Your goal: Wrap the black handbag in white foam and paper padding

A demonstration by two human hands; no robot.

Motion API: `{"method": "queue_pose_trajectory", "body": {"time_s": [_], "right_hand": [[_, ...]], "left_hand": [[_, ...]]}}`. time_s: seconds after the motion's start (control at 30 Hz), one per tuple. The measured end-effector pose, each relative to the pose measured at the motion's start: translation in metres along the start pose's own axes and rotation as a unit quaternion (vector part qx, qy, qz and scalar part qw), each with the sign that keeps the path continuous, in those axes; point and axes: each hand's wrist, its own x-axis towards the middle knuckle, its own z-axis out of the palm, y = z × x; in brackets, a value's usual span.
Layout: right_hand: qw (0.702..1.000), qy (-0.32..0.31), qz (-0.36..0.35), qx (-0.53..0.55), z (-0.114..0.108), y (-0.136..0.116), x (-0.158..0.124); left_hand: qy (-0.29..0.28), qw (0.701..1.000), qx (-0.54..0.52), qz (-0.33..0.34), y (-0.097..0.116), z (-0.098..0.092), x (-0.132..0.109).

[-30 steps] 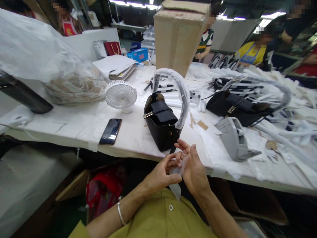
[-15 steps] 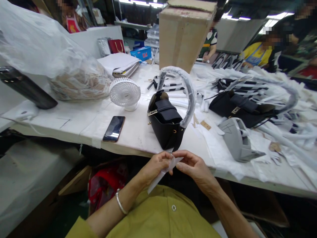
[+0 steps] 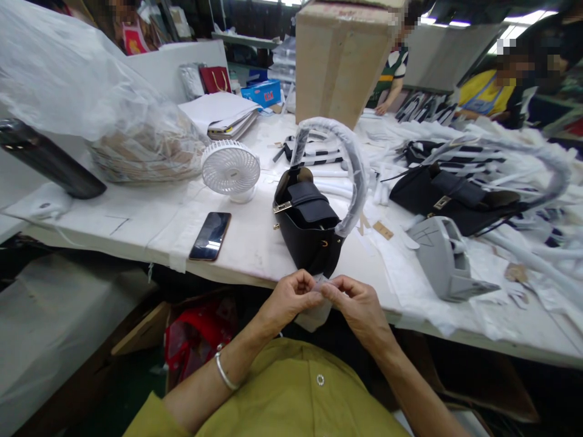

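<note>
Between my two hands, just off the table's front edge, is a thin translucent white sheet (image 3: 315, 317), perhaps plastic film or tissue. My left hand (image 3: 291, 297) pinches its upper edge with thumb and bent fingers. From the other side my right hand (image 3: 357, 303) pinches the same edge, the fingertips of both hands almost touching. Right behind them stands a black handbag (image 3: 307, 243) with a gold clasp, its flap tucked inside. The handle (image 3: 357, 176) arches upright, wrapped in clear film. Whether the sheet touches the bag I cannot tell.
A phone (image 3: 210, 235) and a white fan (image 3: 231, 170) are left of the bag. To the right are a grey tape dispenser (image 3: 439, 258), another black handbag (image 3: 455, 197) and white wrapping strips. Behind stands a tall carton (image 3: 339, 67). Co-workers sit farther back.
The sheet has turned from slanting down left to hanging below my fingertips. Both my hands now pinch its upper edge. The handbag stays in its place.
</note>
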Motion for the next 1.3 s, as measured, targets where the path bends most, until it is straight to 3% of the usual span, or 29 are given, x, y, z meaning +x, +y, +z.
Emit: {"method": "queue_pose_trajectory", "body": {"time_s": [0.13, 0.27, 0.53, 0.8, 1.0, 1.17, 1.3], "right_hand": [[1.0, -0.007, -0.015, 0.021, -0.001, 0.007, 0.004], [0.999, -0.026, -0.01, 0.025, 0.002, 0.005, 0.006], [0.997, 0.049, -0.053, -0.021, 0.01, -0.003, 0.01], [0.999, 0.019, -0.027, -0.016, -0.003, 0.01, 0.016], [0.989, 0.119, -0.034, -0.077, -0.021, 0.019, 0.028], [0.981, 0.108, -0.074, -0.141, -0.014, 0.024, 0.039], [0.991, 0.065, -0.058, -0.102, -0.011, 0.02, 0.036]], "left_hand": [[0.068, 0.989, 0.117, 0.059, -0.001, 0.003, -0.001], [0.097, 0.965, 0.221, 0.101, 0.003, 0.007, -0.004], [0.093, 0.98, 0.168, 0.053, -0.005, 0.002, -0.001], [0.098, 0.971, 0.205, 0.068, -0.007, 0.005, -0.001], [0.142, 0.957, 0.232, 0.102, -0.011, 0.0, -0.001], [0.185, 0.94, 0.246, 0.148, -0.018, -0.006, -0.003], [0.214, 0.92, 0.266, 0.191, -0.025, -0.016, -0.006]]}}
